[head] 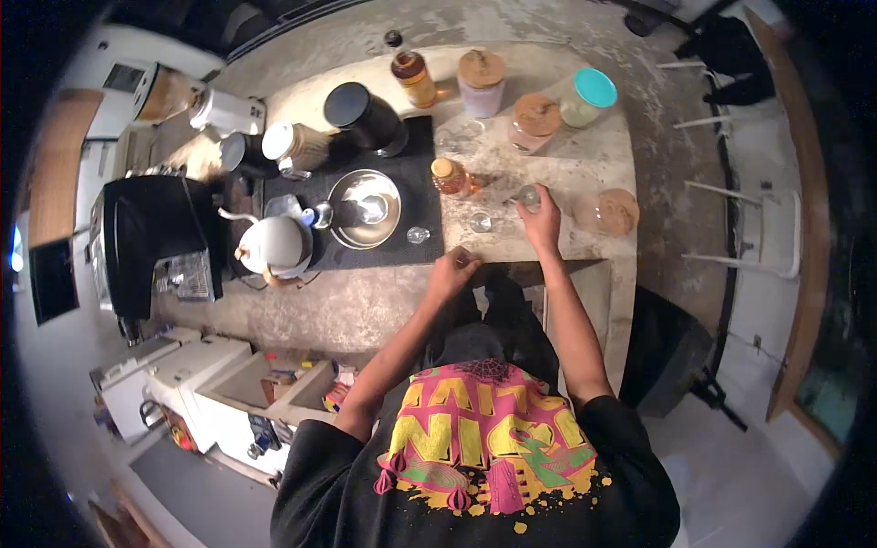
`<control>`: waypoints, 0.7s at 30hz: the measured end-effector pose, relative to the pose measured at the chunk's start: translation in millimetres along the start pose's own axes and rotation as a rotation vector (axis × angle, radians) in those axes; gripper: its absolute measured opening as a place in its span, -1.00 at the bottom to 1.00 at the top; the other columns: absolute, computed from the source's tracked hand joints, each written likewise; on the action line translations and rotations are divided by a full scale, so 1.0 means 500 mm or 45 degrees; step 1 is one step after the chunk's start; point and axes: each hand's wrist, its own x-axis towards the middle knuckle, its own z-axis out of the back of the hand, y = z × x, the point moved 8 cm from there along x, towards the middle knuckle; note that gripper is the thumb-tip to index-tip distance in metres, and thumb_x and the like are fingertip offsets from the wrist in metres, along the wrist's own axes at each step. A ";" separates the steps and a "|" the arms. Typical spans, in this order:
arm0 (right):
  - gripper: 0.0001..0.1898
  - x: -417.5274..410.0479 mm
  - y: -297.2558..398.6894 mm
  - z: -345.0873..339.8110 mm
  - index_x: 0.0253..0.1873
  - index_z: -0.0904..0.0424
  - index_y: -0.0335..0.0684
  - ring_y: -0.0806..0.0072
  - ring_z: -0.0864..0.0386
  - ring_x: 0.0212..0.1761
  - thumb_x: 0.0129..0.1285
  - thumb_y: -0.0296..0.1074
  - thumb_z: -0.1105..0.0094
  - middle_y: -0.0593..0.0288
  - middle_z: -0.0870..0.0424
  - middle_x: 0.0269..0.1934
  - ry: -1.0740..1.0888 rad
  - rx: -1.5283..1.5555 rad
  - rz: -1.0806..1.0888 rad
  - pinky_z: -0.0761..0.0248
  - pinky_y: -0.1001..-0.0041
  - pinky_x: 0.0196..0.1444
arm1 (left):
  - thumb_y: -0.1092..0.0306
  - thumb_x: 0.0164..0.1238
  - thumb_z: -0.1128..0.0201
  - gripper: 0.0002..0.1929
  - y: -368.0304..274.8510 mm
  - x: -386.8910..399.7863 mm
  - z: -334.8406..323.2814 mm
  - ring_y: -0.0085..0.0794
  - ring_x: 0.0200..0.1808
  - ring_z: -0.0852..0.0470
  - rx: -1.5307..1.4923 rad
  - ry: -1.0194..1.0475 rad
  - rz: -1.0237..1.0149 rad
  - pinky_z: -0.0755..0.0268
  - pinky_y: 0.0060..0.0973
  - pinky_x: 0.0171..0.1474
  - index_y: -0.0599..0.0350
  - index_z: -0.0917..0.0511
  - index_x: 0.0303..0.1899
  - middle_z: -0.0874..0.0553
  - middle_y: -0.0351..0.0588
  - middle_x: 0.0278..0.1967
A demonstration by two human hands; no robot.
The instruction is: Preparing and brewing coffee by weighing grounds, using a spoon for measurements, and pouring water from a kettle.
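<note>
My right hand (541,222) holds a small clear glass vessel (527,196) above the stone-like counter (500,243), its fingers around the near right side. My left hand (455,268) rests at the counter's front edge with its fingers curled; whether anything small is in them cannot be told. Between the hands, a small clear glass (481,222) stands on the counter. Left of it, another small clear glass piece (418,235) lies on the black mat (421,198). A bottle of amber liquid with a yellowish cap (450,177) stands at the mat's right edge.
A steel bowl (364,209), a white gooseneck kettle (274,243) and a black canister (363,116) stand to the left. Lidded jars (482,82) and a liquor bottle (414,79) line the back. Another cork-lidded jar (616,212) stands at the right edge.
</note>
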 end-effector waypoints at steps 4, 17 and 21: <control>-0.46 -0.016 -0.022 0.016 0.18 -0.56 -0.34 0.00 -0.66 0.10 0.12 -0.28 -0.49 -0.18 -0.69 0.03 -0.032 0.025 0.030 -0.50 0.24 0.12 | 0.20 0.28 -0.40 -0.72 0.041 -0.047 -0.018 -0.34 -0.33 -0.70 -0.071 0.045 0.078 -0.54 -0.36 -0.19 0.24 -0.62 -0.20 -0.73 0.02 -0.38; -0.51 -0.304 0.039 -0.025 0.01 -0.59 -0.27 0.14 -0.67 -0.20 0.01 -0.20 -0.57 -0.01 -0.71 -0.24 0.692 -0.236 0.138 -0.51 0.23 -0.10 | 0.14 0.22 -0.41 -0.69 0.401 -0.322 0.113 -0.19 -0.21 -0.78 -0.245 -0.518 0.489 -0.59 -0.32 -0.09 0.20 -0.72 -0.18 -0.79 0.07 -0.28; -0.51 -0.416 0.170 -0.150 0.02 -0.60 -0.31 0.13 -0.68 -0.21 0.00 -0.25 -0.56 -0.02 -0.72 -0.23 0.947 -0.266 0.393 -0.52 0.22 -0.09 | 0.14 0.34 -0.29 -0.71 0.455 -0.382 0.156 -0.25 -0.28 -0.79 -0.416 -0.533 0.421 -0.60 -0.32 -0.15 0.17 -0.74 -0.15 -0.80 0.06 -0.32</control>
